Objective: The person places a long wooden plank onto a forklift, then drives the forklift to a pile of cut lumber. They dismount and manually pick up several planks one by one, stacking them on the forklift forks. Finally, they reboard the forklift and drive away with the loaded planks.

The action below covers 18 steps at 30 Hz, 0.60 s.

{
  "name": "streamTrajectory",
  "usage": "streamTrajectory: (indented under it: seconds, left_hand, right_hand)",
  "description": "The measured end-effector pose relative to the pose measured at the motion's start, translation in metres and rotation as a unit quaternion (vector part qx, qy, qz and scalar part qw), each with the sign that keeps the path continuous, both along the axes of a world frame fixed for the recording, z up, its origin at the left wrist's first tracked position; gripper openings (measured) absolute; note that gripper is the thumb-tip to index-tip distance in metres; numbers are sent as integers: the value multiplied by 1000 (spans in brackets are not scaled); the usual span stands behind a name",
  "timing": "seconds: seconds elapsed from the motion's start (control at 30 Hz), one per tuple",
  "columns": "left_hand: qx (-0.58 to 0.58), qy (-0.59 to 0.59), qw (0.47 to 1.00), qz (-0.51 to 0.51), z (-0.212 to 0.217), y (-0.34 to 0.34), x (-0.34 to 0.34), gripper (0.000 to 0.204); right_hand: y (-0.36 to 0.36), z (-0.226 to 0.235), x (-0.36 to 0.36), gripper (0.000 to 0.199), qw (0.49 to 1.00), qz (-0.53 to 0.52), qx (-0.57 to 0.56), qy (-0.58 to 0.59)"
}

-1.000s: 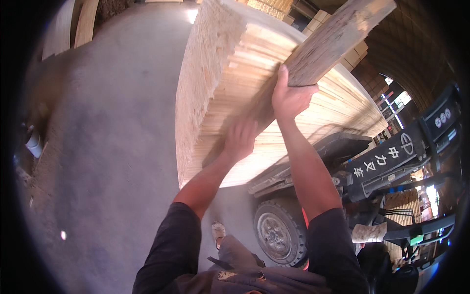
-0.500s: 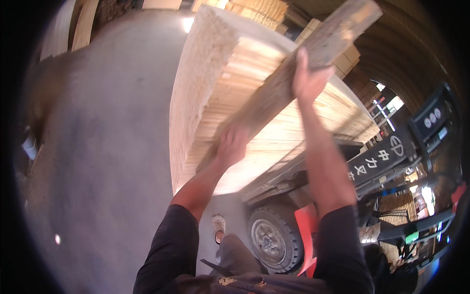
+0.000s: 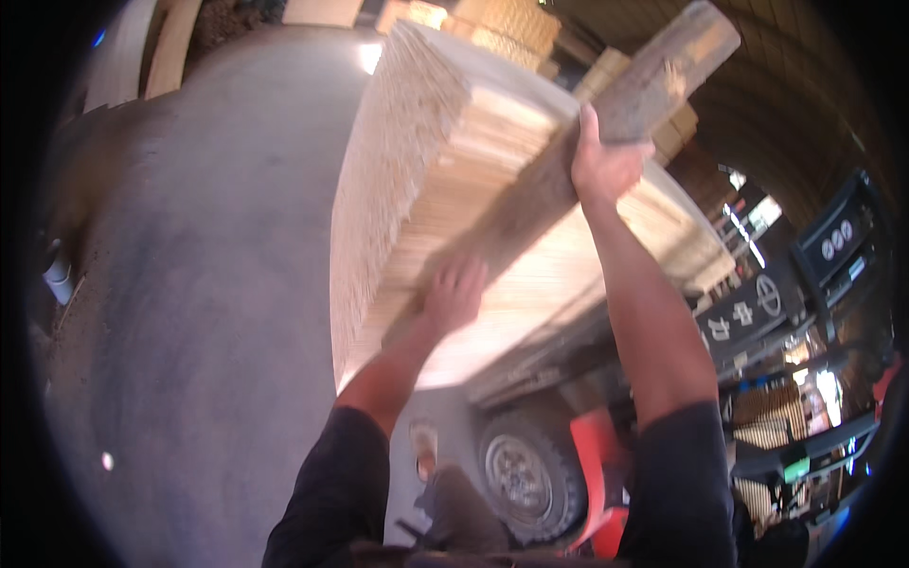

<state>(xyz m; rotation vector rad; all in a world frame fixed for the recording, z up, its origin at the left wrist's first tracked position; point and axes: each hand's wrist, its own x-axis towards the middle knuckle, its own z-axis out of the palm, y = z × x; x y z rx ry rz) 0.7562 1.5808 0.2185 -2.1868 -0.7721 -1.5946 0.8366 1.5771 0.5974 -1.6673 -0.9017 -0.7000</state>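
Note:
A long, weathered grey-brown wooden beam (image 3: 535, 206) slants across a tall stack of pale wooden boards (image 3: 405, 156), its far end rising to the upper right. My right hand (image 3: 609, 163) grips the beam past its middle, thumb stretched along the face and fingers wrapped around the edge. Lower down, my left hand (image 3: 456, 295) closes over the near part, its fingers partly blurred. Both arms reach forward. Whether the beam touches the stack behind it, I cannot tell.
Under the stack at the right is a forklift, with a dark tire (image 3: 528, 473), a red body panel (image 3: 592, 469) and a black mast (image 3: 739, 322). My foot (image 3: 423, 450) is beside the tire on the grey concrete floor (image 3: 218, 284). More lumber (image 3: 502, 33) is piled behind.
Both hands keep their hold on the beam. It stays at nearly the same slant, while the whole view has shifted slightly.

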Motion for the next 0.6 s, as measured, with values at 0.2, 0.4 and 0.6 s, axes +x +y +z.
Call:
streamTrajectory:
  seconds: [0.2,0.4,0.6]
  left_hand:
    - [-84,12,995,-49,5,1,-3,66]
    - [-267,-36,950,-156,102,-36,-82,60]
    - [-206,-218,951,-71,329,108,-120,46]
  right_hand:
    - [15,-13,14,117,999,-32,31,3]
    - [13,-19,9,105,998,-52,17,-29]
    - [14,-14,33,103,997,69,18,-11]
